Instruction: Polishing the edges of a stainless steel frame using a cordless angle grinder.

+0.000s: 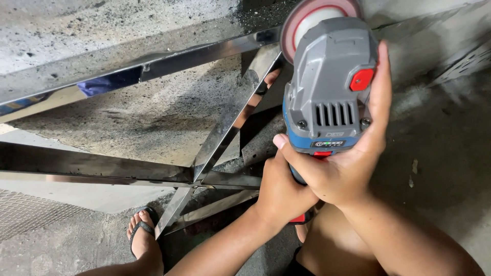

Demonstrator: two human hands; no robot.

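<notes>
Both hands hold one grinder (330, 87), a chunky power tool with a grey housing over a blue body. It has a row of vent slots on its back, a red button on its side and a red patch lower down. At its far end sits a round disc (307, 18) with a pale pink rim and a red ring inside it.

The right hand (353, 153) is clenched around the blue body. Its thumb crosses below the vent slots, and its fingers (381, 87) run up the right side of the housing, just beside the red button. The left hand (281, 191) is wrapped around the tool's lower end, below and to the left of the right thumb, touching the right hand. A bit of red shows under its knuckles.

The disc sits well beyond the right fingertips, at the point where the frame's top bar meets a slanted bar. Whether it touches the metal I cannot tell.

One shiny metal frame (225, 128) lies to the left of both hands. I count about five polished bars: one long top bar, one long lower bar, the slanted one between them, and two short ones splaying out below the joint near the left wrist.

One foot in a dark sandal (143, 235) stands left of the left forearm, just beside the lowest bar's end. A bare knee sits under the right wrist.

Rough concrete floor (450, 153) lies open to the right of the right fingers. To the left, the bars hem in the space.
</notes>
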